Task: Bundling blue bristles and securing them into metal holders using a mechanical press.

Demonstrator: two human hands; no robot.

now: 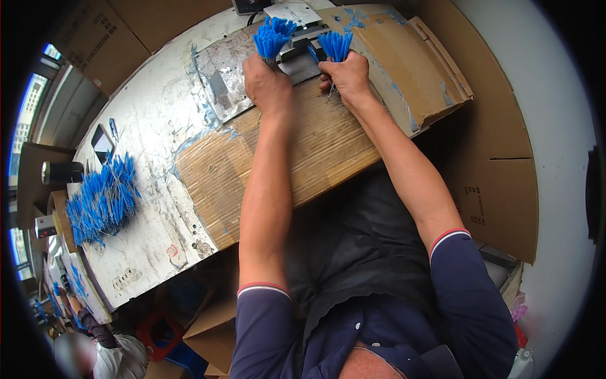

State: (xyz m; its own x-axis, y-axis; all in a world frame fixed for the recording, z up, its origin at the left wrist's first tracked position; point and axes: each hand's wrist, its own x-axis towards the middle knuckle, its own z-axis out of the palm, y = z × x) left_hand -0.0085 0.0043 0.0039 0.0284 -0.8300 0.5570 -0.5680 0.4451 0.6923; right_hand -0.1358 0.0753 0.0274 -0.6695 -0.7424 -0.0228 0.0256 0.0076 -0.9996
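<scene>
My left hand [268,87] is closed around a bundle of thin blue-tipped wires [273,39], its blue ends fanning up above the fist. Another, smaller bundle of blue-tipped wires [335,45] is gripped in my right hand [349,77]; a few thin grey ends stick out below those fingers. Between and just beyond both hands sits a metal fixture [302,55] on a worn metal plate [221,88]. Both forearms reach over a brown cardboard sheet [315,148] at the near side of the bench.
A big heap of blue-tipped wires [106,197] lies on the white bench [158,148] at left. Near it are a phone [101,144] and a dark cylinder [62,172]. Taped cardboard [404,66] covers the bench's right end. Another person [120,357] is at lower left.
</scene>
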